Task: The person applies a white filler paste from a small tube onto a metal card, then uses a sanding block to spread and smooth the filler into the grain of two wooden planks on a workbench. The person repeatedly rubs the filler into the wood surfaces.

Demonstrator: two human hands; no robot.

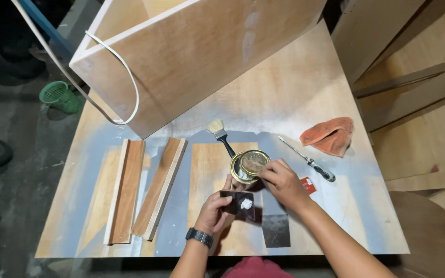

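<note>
Putty (246, 204), a small white dab, sits on the dark scraper blade (239, 203) that our left hand (213, 212) grips from below, fingers curled shut around the blade's near edge, thumb on its side. That dab lies just beside our left fingertips and a little below our right hand (283, 181). Our right fingers are pinched together on the round gold lid (255, 162), held tilted over the open tin can (241, 170). Both hands hover above a bare wooden panel (217, 170) on the work table (366, 226). Behind the can lies a paintbrush (219, 133); to the right, a screwdriver (307, 160) and an orange rag (329, 135). A second dark scraper blade (276, 230) rests flat near our right wrist.
</note>
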